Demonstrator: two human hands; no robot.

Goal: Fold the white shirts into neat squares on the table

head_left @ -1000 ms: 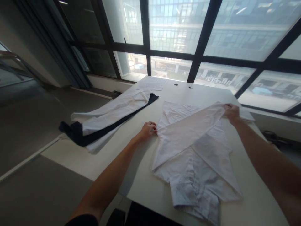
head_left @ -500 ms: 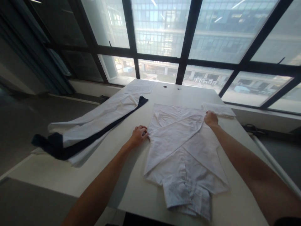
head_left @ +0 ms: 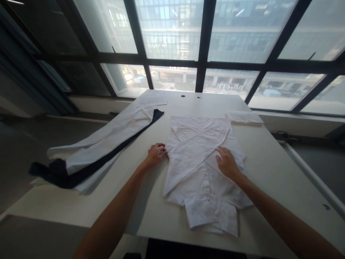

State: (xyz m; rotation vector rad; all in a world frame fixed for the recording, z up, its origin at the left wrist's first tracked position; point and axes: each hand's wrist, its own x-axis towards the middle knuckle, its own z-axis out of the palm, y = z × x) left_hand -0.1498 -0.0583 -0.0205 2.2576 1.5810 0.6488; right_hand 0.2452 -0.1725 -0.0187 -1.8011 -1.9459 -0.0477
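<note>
A white button-up shirt (head_left: 194,172) lies on the table with its sleeves folded across the body and its collar end toward me. At its left edge is my left hand (head_left: 156,154), fingers curled around the fabric; the fingertips are partly hidden. My right hand (head_left: 226,162) rests on the right half of the shirt with its fingers spread, palm down, on the folded sleeve.
To the left, white garments (head_left: 107,140) with a dark navy strip of cloth (head_left: 99,169) hang over the table edge. A folded white cloth (head_left: 244,117) lies at the right. A paper sheet (head_left: 155,98) is at the far left of the white table (head_left: 205,106), before tall windows.
My right hand has let go of the shirt's right edge and moved inward and toward me onto the fabric. The left hand stays at the left edge. The view has shifted slightly.
</note>
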